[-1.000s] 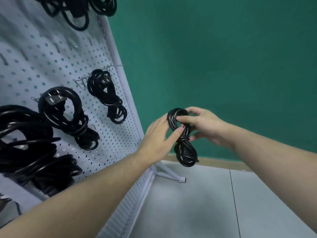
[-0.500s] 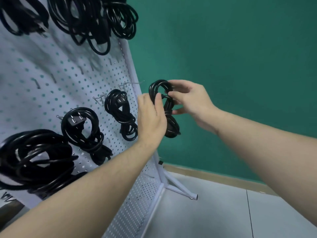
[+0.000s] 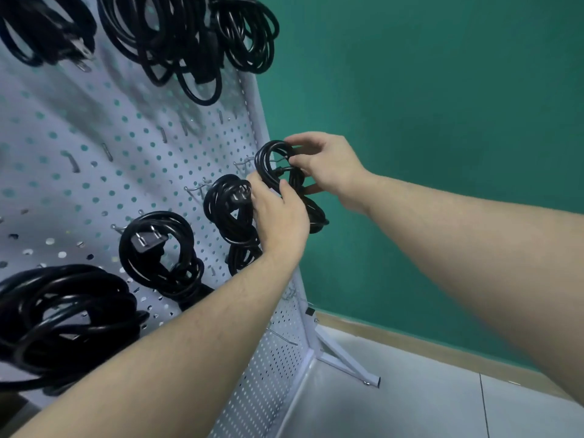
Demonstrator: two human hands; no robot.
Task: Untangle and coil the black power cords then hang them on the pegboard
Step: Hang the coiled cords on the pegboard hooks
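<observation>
Two hands hold one coiled cord (image 3: 274, 165) up at the right edge of the pegboard (image 3: 94, 159). The right hand (image 3: 325, 167) pinches the top loop between thumb and curled fingers, the loop's upper arc showing just left of its fingertips. The left hand (image 3: 279, 216) grips the same cord lower down, thumb pressed on the front of the bundle, fingers wrapped behind it; the cord's bottom loop sticks out to the right below the left hand's knuckles. A thin metal hook (image 3: 245, 162) juts from the board just left of the held loop — whether the loop is already over it cannot be told.

Several other coils hang on the board. One small coil (image 3: 227, 210) with a plug showing hangs right beside the left hand, touching or nearly touching its fingers. Further left and lower hangs a coil with a two-pin plug (image 3: 148, 240) facing out. A large thick bundle (image 3: 63, 320) fills the lower left corner. Along the top edge hang three more bundles (image 3: 177, 42), partly cut off by the frame.

The board is white, perforated, tilted in this view, and stands on a white metal foot (image 3: 347, 361) on a pale grey floor (image 3: 410, 406). Behind it — a green wall (image 3: 442, 121) with a wooden skirting strip along its base.
</observation>
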